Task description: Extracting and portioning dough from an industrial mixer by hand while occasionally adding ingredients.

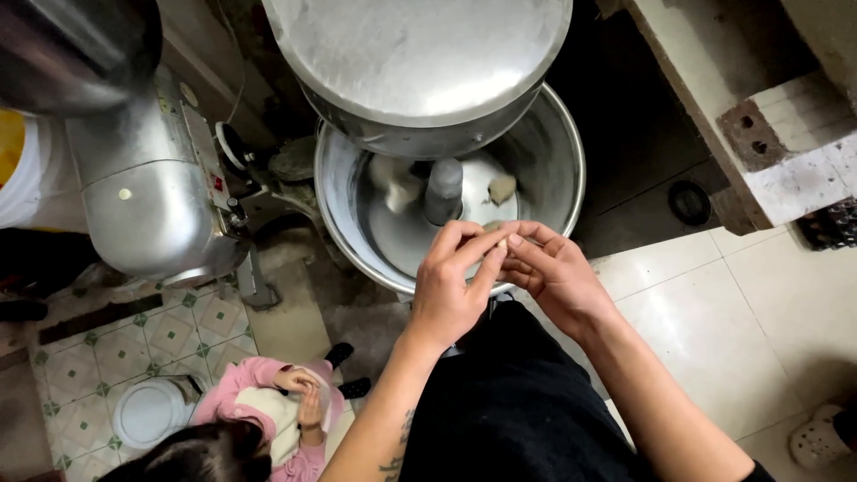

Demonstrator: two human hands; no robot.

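Hands: my left hand [451, 286] and right hand [553, 272] meet fingertip to fingertip just over the near rim of the steel mixing bowl [558, 152], both curled nearly shut, pinching a small pale dough piece [503, 243], so scraps would likely drop inside.
Bowl: dough lumps [502, 187] lie around its central post [444, 189].
Beside bowl: a motor housing [152, 205]; a small person in pink [268, 411] sits below it.

Both hands [500, 272] pinch dough [502, 243] over the steel mixer bowl [553, 161].
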